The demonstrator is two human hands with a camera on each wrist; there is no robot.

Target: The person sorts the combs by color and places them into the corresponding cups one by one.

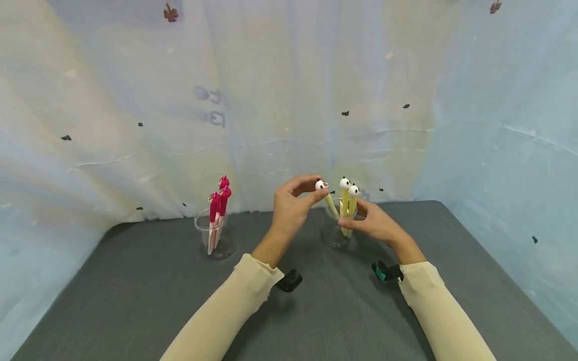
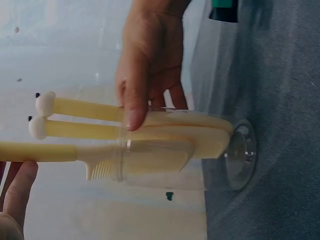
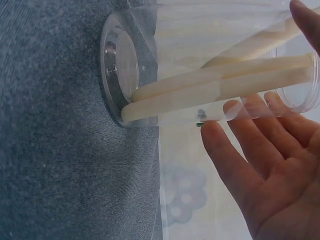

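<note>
1. Head view showed a pale blue, crinkled backdrop cloth (image 1: 135, 100) that hung behind and beside the dark grey worktop (image 1: 135, 301), the largest things in sight.
2. Two cream sleeves (image 1: 226, 316) reached in from the lower edge, each with a small dark device at the wrist.
3. The left hand (image 1: 289, 208) was raised above the middle of the worktop, thumb and forefinger curled and pinching the white, eyed head of a yellow pen (image 1: 326, 196) that leaned out of the right-hand cup.
4. The right hand (image 1: 375, 223) lay against that clear cup (image 1: 336, 228) from the right; its fingers looked fairly straight and rested on the cup's wall near the rim, though whether they truly gripped it was hard to tell.
5. The clear cup stood upright on the worktop right of centre, just beside both hands, and held two further yellow pens (image 1: 348, 200) with white heads.
6. A second clear cup (image 1: 214, 235) stood well apart to the left, with several red-topped pens (image 1: 219, 205) upright in it.
7. Small dark specks (image 1: 345, 113) dotted the cloth.
</note>
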